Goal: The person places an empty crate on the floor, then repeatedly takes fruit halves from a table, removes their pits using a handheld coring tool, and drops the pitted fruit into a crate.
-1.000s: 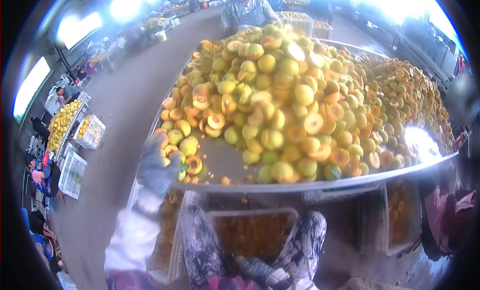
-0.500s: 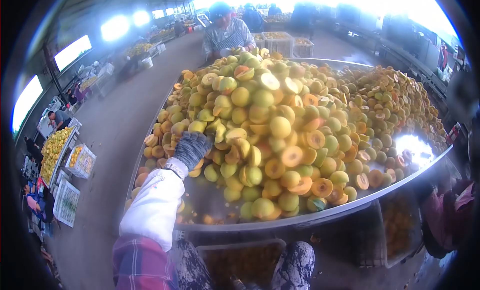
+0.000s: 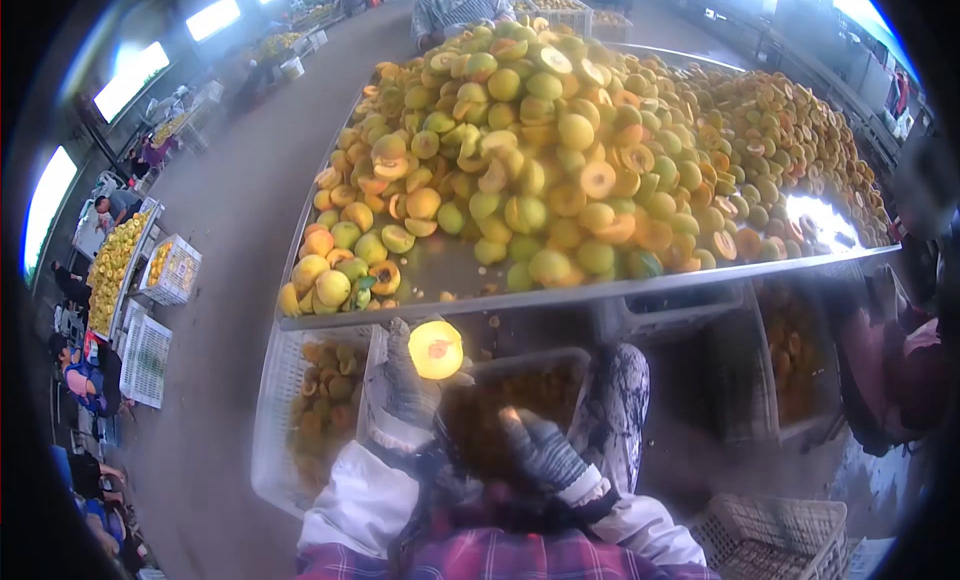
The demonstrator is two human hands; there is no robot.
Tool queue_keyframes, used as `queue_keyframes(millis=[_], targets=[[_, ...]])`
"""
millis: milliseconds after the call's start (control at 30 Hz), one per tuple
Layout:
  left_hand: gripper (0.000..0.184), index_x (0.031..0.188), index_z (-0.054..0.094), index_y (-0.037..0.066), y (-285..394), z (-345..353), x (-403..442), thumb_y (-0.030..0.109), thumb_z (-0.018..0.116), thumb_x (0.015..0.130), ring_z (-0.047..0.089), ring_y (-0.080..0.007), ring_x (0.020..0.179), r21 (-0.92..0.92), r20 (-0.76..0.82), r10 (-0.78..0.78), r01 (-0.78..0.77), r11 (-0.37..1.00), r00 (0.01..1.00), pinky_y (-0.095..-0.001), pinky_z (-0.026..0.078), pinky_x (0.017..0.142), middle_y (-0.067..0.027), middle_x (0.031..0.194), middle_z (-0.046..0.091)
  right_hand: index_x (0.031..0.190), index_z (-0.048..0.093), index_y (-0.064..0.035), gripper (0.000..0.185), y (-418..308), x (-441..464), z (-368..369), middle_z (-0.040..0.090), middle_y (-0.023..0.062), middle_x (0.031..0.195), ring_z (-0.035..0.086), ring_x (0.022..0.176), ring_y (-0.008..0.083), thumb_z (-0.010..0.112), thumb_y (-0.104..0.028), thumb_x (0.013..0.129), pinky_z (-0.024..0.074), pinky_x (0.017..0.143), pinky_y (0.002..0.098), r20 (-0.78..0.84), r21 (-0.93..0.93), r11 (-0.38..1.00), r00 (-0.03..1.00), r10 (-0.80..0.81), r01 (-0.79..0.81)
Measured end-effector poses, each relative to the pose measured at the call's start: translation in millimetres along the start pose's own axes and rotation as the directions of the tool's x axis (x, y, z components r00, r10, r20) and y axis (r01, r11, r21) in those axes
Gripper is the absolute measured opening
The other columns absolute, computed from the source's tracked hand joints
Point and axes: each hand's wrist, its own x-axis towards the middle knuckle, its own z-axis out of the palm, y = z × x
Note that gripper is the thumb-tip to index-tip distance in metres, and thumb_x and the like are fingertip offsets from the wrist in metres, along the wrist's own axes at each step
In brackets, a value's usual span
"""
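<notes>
My left hand (image 3: 403, 385), in a grey glove, is closed around a halved peach (image 3: 435, 350) just below the near table edge. The fruit's bright yellow cut face with its reddish centre is turned up. My right hand (image 3: 550, 457), in a striped grey glove, is to the right of it, above a crate (image 3: 572, 358) of dark orange pieces between my legs. Its fingers are stretched out, one tip looks bare, and I see nothing held; its palm is hidden. A big heap of whole and halved peaches (image 3: 520, 160) covers much of the metal table (image 3: 430, 305).
White crates of fruit (image 3: 268, 420) stand under the table at left and right. A grey basket (image 3: 775, 540) is at lower right. Across the table is a person (image 3: 460, 10); another person's sleeve (image 3: 900, 360) is at right. More workers and crates line the left side.
My left hand has come back from the heap to below the table edge and now has a halved peach. My right hand has come into view. The camera has tilted down.
</notes>
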Motion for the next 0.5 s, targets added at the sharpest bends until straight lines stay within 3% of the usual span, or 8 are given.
queue_keyframes(millis=[33,67,200,233,300,433,467,500], targets=[[0.054,0.119,0.053,0.005,2,9,-26,0.051,0.052,0.092,0.065,-0.0299,0.079,0.442,0.069,0.315,-0.312,0.841,0.947,-0.0425,0.058,0.067,-0.0164,0.101,0.064,0.110,0.061,0.0012,0.027,-9,-5,3,0.067,0.0166,0.095,0.065,0.087,0.0284,0.046,-0.019,0.100,0.0505,0.075,0.0366,-0.003,-0.111,0.985,0.991,-0.131,0.130],[0.054,0.119,0.053,0.005,9,17,-38,0.051,0.052,0.092,0.065,-0.0299,0.079,0.439,0.075,0.306,-0.307,0.845,0.949,-0.0425,0.058,0.067,-0.0164,0.101,0.064,0.112,0.060,0.0018,0.026,-16,-2,4,0.066,0.0202,0.098,0.065,0.089,0.0339,0.046,-0.016,0.099,0.0510,0.076,0.0382,0.012,-0.218,0.938,0.962,-0.273,0.269],[0.040,0.117,0.056,0.002,32,42,-74,0.034,0.053,0.094,0.064,-0.0276,0.084,-0.227,-0.035,-0.054,0.045,0.973,0.998,-0.0379,0.055,0.076,-0.0160,0.099,0.063,0.119,0.057,0.0029,0.029,-46,-11,6,0.062,0.0244,0.110,0.061,0.095,0.0389,0.043,-0.010,0.097,0.0508,0.082,0.0407,0.069,-0.500,0.767,0.902,-0.426,0.401],[0.040,0.117,0.056,0.002,21,38,-73,0.034,0.053,0.094,0.064,-0.0276,0.084,-0.230,-0.027,-0.060,0.052,0.972,0.998,-0.0379,0.055,0.076,-0.0160,0.099,0.063,0.119,0.057,0.0029,0.029,-51,-9,6,0.062,0.0244,0.110,0.061,0.095,0.0389,0.043,-0.010,0.097,0.0508,0.082,0.0407,0.062,-0.505,0.769,0.905,-0.421,0.392],[0.032,0.115,0.058,0.002,-7,25,-67,0.024,0.057,0.092,0.064,-0.0250,0.088,0.374,0.177,0.359,-0.400,0.837,0.916,-0.0370,0.054,0.078,-0.0140,0.101,0.064,0.115,0.059,0.0031,0.031,-56,-5,10,0.065,0.0214,0.102,0.062,0.091,0.0327,0.043,-0.020,0.100,0.0500,0.080,0.0382,0.025,-0.074,0.995,0.997,0.069,-0.067],[0.030,0.114,0.060,0.002,0,23,-68,0.014,0.063,0.087,0.064,-0.0218,0.092,0.485,0.421,0.184,-0.392,0.782,0.888,-0.0338,0.053,0.081,-0.0117,0.104,0.065,0.118,0.059,-0.0014,0.055,-39,-6,19,0.065,0.0155,0.099,0.058,0.094,0.0178,0.044,-0.050,0.099,0.0450,0.084,0.0319,0.050,0.221,0.946,0.972,0.230,-0.236],[0.026,0.111,0.060,0.000,-37,33,-73,0.012,0.060,0.088,0.064,-0.0206,0.083,0.227,0.032,0.123,-0.127,0.966,0.992,-0.0300,0.054,0.075,-0.0129,0.098,0.065,0.117,0.060,-0.0009,0.054,-28,-6,22,0.065,0.0147,0.098,0.058,0.094,0.0175,0.044,-0.049,0.099,0.0449,0.084,0.0317,0.031,0.238,0.943,0.972,0.234,-0.234],[0.021,0.107,0.059,-0.001,-59,46,-79,0.009,0.058,0.088,0.063,-0.0195,0.073,-0.145,-0.314,-0.091,0.047,0.988,0.945,-0.0262,0.054,0.068,-0.0140,0.092,0.065,0.117,0.060,-0.0004,0.052,-23,-7,24,0.064,0.0139,0.097,0.058,0.094,0.0171,0.044,-0.048,0.100,0.0448,0.084,0.0315,0.011,0.257,0.938,0.971,0.237,-0.232]])
